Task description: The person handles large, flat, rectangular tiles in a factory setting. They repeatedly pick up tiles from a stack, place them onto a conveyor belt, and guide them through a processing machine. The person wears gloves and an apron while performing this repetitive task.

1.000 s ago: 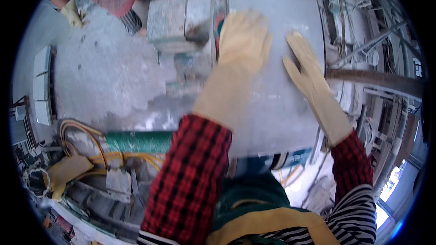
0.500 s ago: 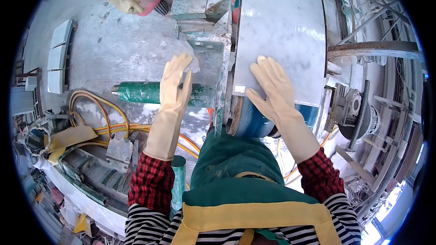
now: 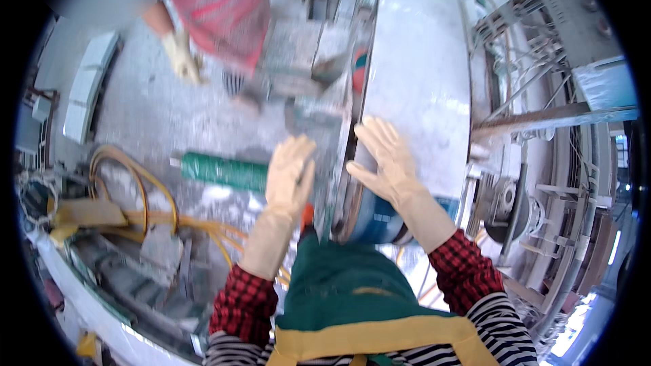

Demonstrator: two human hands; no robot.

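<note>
A long white marble-like slab lies on a conveyor with a blue roller end facing me. My right hand, in a cream rubber glove, is over the slab's near left corner with its fingers spread and nothing in it. Whether it touches the surface, I cannot tell. Left of the conveyor frame, my left hand wears the same kind of glove. Its fingers are stretched out and hold nothing. Behind that hand runs a green roller, partly hidden by the glove.
At the far left a person in a pink apron stands with a gloved hand lowered. Yellow hoses coil on the floor to the left. White slabs stand beyond them. A motor and metal framework flank the conveyor's right side.
The view has shifted, so the conveyor's end sits lower. My right hand has moved toward the slab's left edge, and my hands are closer together. The other person has come further into view.
</note>
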